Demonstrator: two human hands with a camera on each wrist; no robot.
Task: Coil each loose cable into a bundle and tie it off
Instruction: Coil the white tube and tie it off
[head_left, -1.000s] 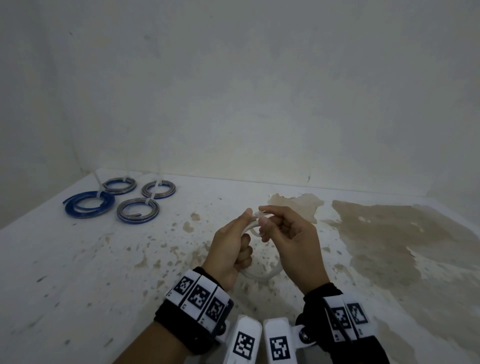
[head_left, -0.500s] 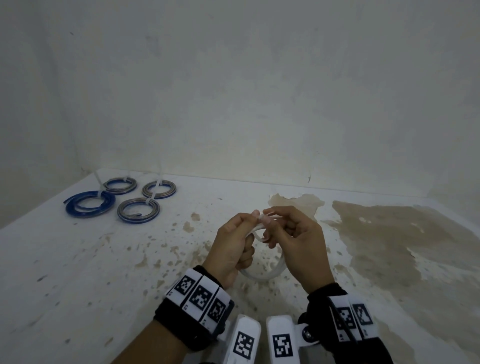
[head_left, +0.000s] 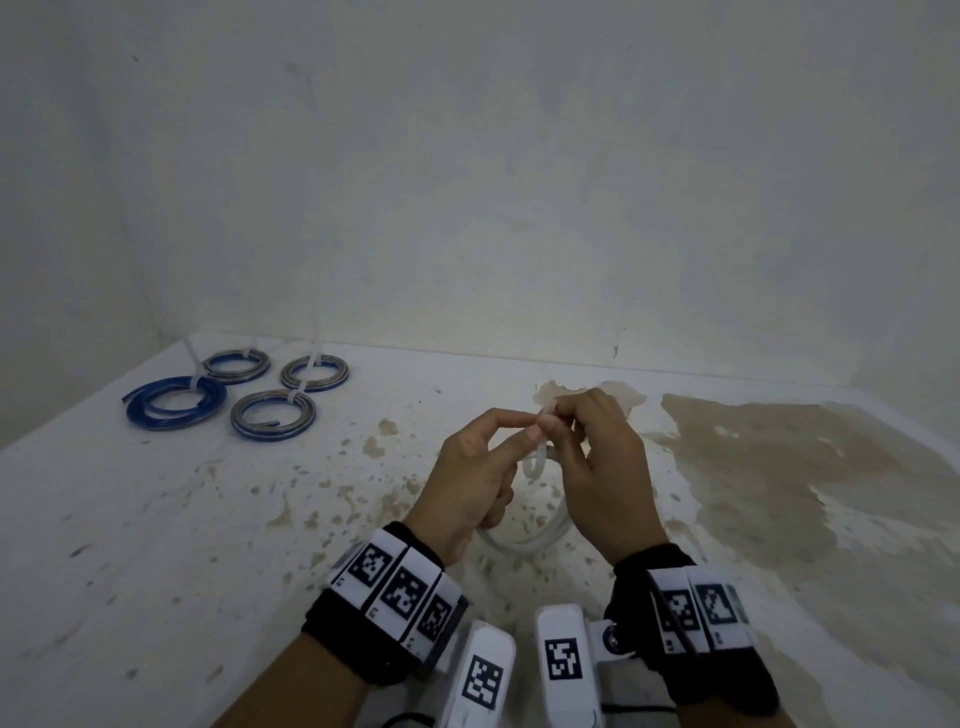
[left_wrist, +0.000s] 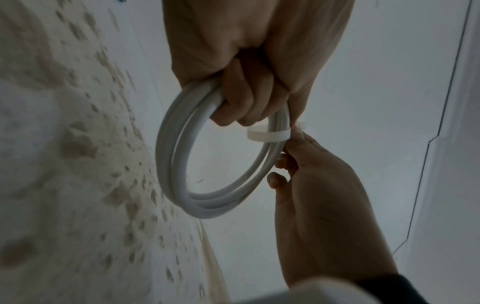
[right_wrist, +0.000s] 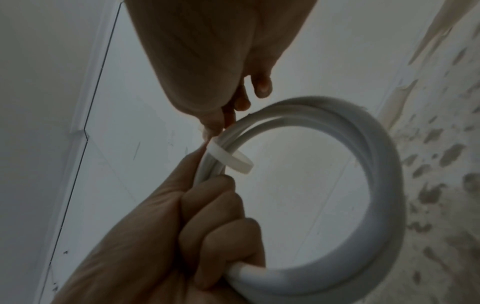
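A white cable coil (head_left: 524, 540) hangs upright between my two hands above the stained table (head_left: 208, 519). The lower fingers of my left hand (head_left: 532, 426) are curled round the coil (left_wrist: 176, 164), and its thumb and forefinger reach up to the tie. A loose white zip tie loop (left_wrist: 267, 134) circles the strands just past those fingers. My right hand (head_left: 558, 421) pinches the tie's end at the top of the coil. In the right wrist view the tie loop (right_wrist: 231, 158) stands slack around the coil (right_wrist: 376, 164). The tie's tail is hidden between the fingertips.
Several tied coils lie at the back left: a blue one (head_left: 176, 402) and three grey ones (head_left: 236, 364) (head_left: 314, 372) (head_left: 274, 415), with tie tails sticking up. A wall runs along the table's far edge. A large brown stain (head_left: 779, 467) covers the right side.
My fingertips have drawn together at the top of the coil. The coil has turned more edge-on and hangs lower between the hands.
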